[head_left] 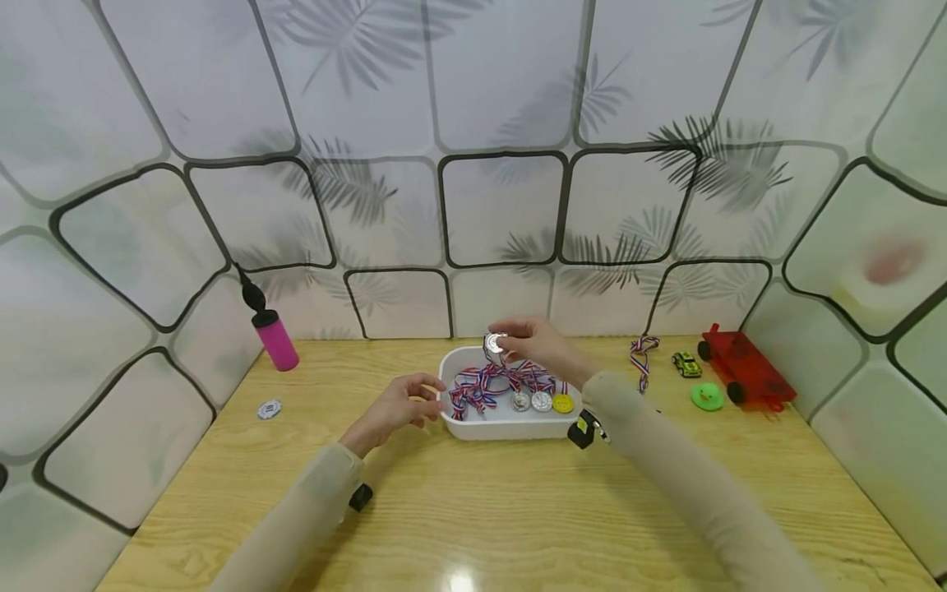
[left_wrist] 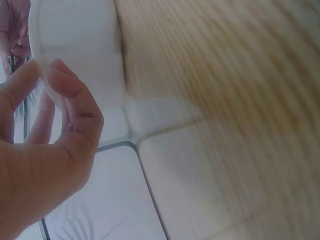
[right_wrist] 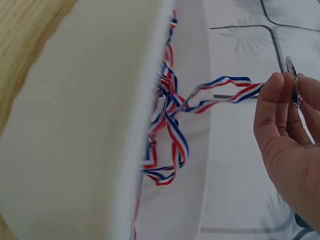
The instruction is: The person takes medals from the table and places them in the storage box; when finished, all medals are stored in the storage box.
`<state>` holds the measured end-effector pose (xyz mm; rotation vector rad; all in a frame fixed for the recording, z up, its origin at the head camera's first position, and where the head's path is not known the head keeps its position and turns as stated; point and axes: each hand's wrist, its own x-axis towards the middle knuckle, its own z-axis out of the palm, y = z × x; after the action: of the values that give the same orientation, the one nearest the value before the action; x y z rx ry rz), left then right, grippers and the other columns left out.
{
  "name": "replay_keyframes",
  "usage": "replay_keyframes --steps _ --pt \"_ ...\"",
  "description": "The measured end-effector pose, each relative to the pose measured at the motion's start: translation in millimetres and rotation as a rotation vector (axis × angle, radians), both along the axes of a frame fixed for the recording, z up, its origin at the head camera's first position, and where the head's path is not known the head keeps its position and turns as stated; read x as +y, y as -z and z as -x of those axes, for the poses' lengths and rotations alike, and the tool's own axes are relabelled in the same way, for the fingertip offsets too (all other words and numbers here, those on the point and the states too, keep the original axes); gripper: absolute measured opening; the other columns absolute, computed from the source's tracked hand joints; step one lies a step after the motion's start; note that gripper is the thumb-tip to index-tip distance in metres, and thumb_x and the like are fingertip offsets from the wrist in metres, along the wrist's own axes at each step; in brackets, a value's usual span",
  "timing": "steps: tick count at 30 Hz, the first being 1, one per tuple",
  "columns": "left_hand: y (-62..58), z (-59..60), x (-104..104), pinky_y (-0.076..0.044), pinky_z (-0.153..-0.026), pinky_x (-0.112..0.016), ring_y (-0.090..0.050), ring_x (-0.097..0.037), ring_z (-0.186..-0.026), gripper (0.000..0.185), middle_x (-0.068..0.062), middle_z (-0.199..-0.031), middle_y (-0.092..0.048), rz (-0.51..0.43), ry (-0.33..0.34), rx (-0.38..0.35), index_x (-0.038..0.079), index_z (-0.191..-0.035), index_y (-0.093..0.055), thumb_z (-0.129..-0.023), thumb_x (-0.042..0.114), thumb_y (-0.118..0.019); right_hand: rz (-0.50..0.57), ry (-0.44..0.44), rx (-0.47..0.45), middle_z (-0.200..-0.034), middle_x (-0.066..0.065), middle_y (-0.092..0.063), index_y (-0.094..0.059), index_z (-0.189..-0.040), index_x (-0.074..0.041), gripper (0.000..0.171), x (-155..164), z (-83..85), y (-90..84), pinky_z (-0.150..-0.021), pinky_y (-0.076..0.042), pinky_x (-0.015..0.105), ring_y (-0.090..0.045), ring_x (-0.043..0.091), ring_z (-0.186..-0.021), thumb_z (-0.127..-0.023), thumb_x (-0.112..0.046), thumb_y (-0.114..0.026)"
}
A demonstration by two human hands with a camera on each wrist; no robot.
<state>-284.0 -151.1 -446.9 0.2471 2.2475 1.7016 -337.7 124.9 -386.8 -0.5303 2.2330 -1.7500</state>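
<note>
Seen from the head camera: right hand raised over the far rim of a white tub on a wooden table, fingers pinched round a silver medal lifted clear of the tub, its striped ribbon trailing down into a tangle of red, white and blue inside. Lying in the tub beside the tangle, two more silver medals and a gold medal. Left hand at the tub's left end, fingers loosely curled, tips near or at the rim, gripping nothing that can be made out. Farther off on the table: a pink bottle at the left wall, a small white disc, a loose ribbon, a yellow toy car, a green disc and a red toy truck. From the left wrist: thumb and fingers relaxed just beside the tub's white wall, contact unclear. From the right wrist: fingers curled on the medal, seen edge-on, ribbon stretched taut from it over the tub's rim.
</note>
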Motion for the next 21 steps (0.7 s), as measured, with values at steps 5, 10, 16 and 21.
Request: replay_keyframes --steps 5,10,16,21 --pt "-0.2 -0.5 0 -0.052 -0.061 -0.029 -0.069 -0.023 -0.078 0.033 -0.007 -0.092 -0.06 -0.005 0.002 0.001 0.001 -0.118 -0.061 -0.088 0.009 -0.071 -0.068 -0.011 0.027 -0.127 0.021 -0.063 -0.059 -0.131 -0.002 0.034 -15 -1.0 14.4 -0.09 -0.055 0.044 -0.065 0.036 -0.105 -0.098 -0.007 -0.058" --pt "0.2 0.3 0 -0.052 -0.061 -0.029 -0.068 -0.022 -0.077 0.033 -0.007 -0.093 -0.06 -0.002 0.006 -0.003 0.001 -0.119 -0.061 -0.089 0.01 -0.071 -0.112 -0.001 0.036 -0.114 0.019 -0.069 -0.063 -0.127 -0.003 0.032 -27 -1.1 24.9 -0.087 -0.055 0.047 -0.067 0.026 -0.091 -0.095 -0.007 -0.062" --pt "0.8 0.9 0 -0.052 -0.061 -0.029 -0.068 -0.022 -0.077 0.034 -0.007 -0.093 -0.06 -0.006 0.017 0.003 0.0 -0.12 -0.06 -0.09 0.01 -0.07 -0.142 0.018 0.04 -0.109 0.018 -0.07 -0.066 -0.118 -0.001 0.029 -38 -1.0 35.5 -0.079 -0.058 0.045 -0.069 0.025 -0.086 -0.09 -0.008 -0.069" --pt "0.4 0.6 0 -0.052 -0.061 -0.029 -0.068 -0.023 -0.078 0.033 -0.007 -0.093 -0.06 -0.001 0.011 0.003 0.001 -0.119 -0.061 -0.089 0.01 -0.071 -0.103 0.031 -0.004 -0.099 0.018 -0.072 -0.065 -0.11 0.003 0.025 -47 -4.1 39.1 -0.07 -0.06 0.036 -0.07 0.019 -0.076 -0.087 -0.003 -0.072"
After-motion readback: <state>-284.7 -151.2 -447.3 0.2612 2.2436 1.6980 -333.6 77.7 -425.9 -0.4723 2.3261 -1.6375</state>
